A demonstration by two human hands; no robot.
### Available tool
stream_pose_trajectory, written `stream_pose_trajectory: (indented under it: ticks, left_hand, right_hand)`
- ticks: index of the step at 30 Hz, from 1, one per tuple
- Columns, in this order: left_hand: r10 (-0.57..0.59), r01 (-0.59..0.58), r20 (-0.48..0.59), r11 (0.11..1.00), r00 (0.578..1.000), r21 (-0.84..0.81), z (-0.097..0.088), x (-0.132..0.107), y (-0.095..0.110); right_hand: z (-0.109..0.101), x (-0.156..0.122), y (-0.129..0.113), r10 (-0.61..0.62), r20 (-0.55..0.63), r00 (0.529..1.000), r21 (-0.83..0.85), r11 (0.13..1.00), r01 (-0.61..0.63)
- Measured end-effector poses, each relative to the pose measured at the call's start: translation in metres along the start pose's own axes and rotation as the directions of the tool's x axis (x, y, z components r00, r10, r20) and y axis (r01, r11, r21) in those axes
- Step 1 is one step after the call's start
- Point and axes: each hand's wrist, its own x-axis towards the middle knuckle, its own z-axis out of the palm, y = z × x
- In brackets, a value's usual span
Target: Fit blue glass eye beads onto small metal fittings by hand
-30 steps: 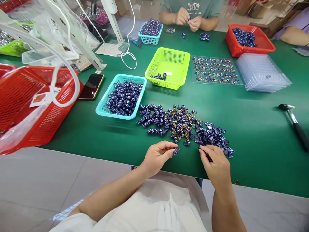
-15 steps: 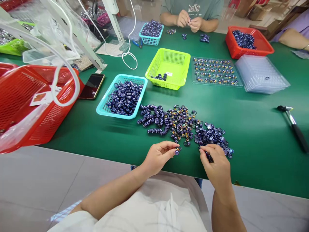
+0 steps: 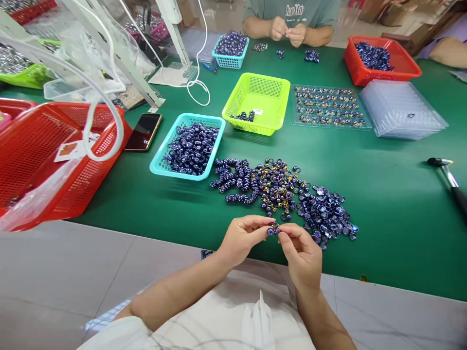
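Note:
My left hand [image 3: 245, 240] pinches a small shiny dark blue ring with an orange-yellow part [image 3: 272, 228] between thumb and fingertips. My right hand [image 3: 302, 250] meets it from the right, its thumb and finger closed on a small dark blue piece [image 3: 278, 231] that touches the ring. Fingertips hide much of both. Just beyond my hands lies a loose pile of rings with orange-yellow parts [image 3: 278, 187]. To its right is a pile of flat, shiny dark blue pieces [image 3: 328, 214]; to its left, dark blue rings [image 3: 237, 177] lie stacked in rows.
A light blue basket [image 3: 156, 165] of dark blue rings and a lime green basket [image 3: 282, 104] stand beyond the piles. Farther right are a filled clear tray [image 3: 332, 125], stacked trays [image 3: 404, 112] and a hammer [image 3: 447, 177]. A phone [image 3: 144, 132] lies left. Across the table sits a co-worker [image 3: 292, 22].
My right hand has moved left from the edge of the flat-piece pile to my left hand, bringing a small piece against the ring. My left hand keeps its pinch. The view has shifted slightly.

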Motion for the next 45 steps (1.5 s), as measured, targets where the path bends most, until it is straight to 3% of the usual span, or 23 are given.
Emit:
stream_pose_trajectory:
  ticks: [6, 11, 18, 27, 34, 37, 41, 45]
  left_hand:
    - [0.044, -0.044, -0.029, 0.999, 0.999, -0.013, 0.0, -0.004, 0.002]
    - [0.228, -0.224, -0.01, 0.963, 0.974, 0.149, -0.002, -0.006, 0.002]
    - [0.521, -0.527, 0.118, 0.781, 0.846, 0.335, -0.003, -0.008, 0.004]
    - [0.674, -0.669, 0.157, 0.623, 0.722, 0.405, -0.005, -0.006, -0.001]
    - [0.69, -0.7, 0.18, 0.619, 0.701, 0.357, -0.005, -0.007, -0.001]
    - [0.678, -0.69, 0.181, 0.629, 0.712, 0.357, -0.007, -0.008, 0.0]
    - [0.626, -0.633, 0.153, 0.685, 0.765, 0.36, -0.01, -0.008, 0.004]
    - [0.607, -0.635, 0.197, 0.698, 0.77, 0.331, -0.011, -0.009, 0.007]
  right_hand:
    - [0.005, -0.002, 0.001, -0.013, -0.05, 0.999, 0.009, 1.0, 0.014]
    - [0.008, 0.0, 0.002, 0.024, -0.029, 0.999, 0.043, 0.999, -0.023]
    - [0.012, 0.001, 0.009, 0.088, -0.047, 0.995, 0.152, 0.985, -0.08]
    - [0.018, -0.002, 0.011, 0.062, -0.087, 0.994, 0.17, 0.984, -0.046]
    - [0.022, -0.004, 0.009, 0.042, -0.096, 0.994, 0.108, 0.994, -0.031]
    - [0.022, -0.005, 0.01, 0.033, -0.08, 0.996, 0.115, 0.993, -0.023]
    - [0.017, -0.004, 0.008, 0.018, 0.031, 0.999, 0.137, 0.99, -0.022]
    - [0.008, 0.001, 0.002, -0.002, 0.167, 0.986, 0.167, 0.986, -0.026]
